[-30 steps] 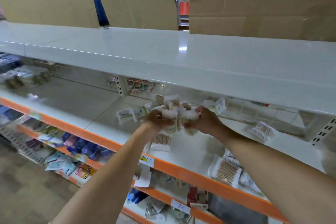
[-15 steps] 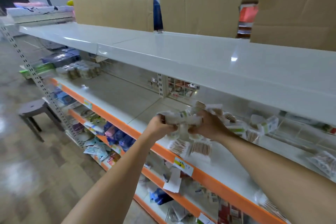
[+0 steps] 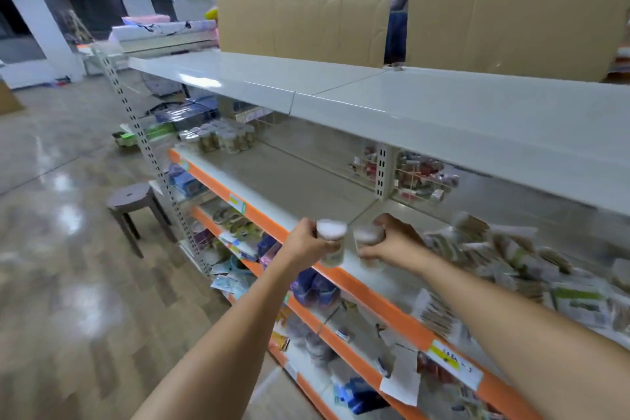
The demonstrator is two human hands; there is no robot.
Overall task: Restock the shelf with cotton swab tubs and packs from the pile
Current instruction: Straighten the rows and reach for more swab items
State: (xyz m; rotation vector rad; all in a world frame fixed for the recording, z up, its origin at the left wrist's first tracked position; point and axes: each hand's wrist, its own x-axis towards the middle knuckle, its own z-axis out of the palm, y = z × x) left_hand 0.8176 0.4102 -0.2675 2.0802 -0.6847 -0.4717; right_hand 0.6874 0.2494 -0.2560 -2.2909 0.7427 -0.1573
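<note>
My left hand [image 3: 305, 242] grips a cotton swab tub [image 3: 331, 244] with a white top, held over the orange front edge of the shelf [image 3: 306, 187]. My right hand [image 3: 392, 244] grips a second tub [image 3: 367, 245] just beside the first, above the shelf board. A blurred pile of swab packs [image 3: 504, 256] lies on the shelf to the right of my right hand. A row of stocked tubs [image 3: 221, 138] stands at the shelf's far left end.
A white upper shelf [image 3: 443, 112] overhangs the working shelf, with cardboard boxes [image 3: 300, 3] on top. A wire divider with small goods [image 3: 419, 177] stands at the back. Lower shelves hold mixed packs. A grey stool [image 3: 133, 204] stands on the floor to the left.
My view and both hands have swung left along the shelf, away from the pile. The bunched load between my hands has become two separate tubs, one in each hand.
</note>
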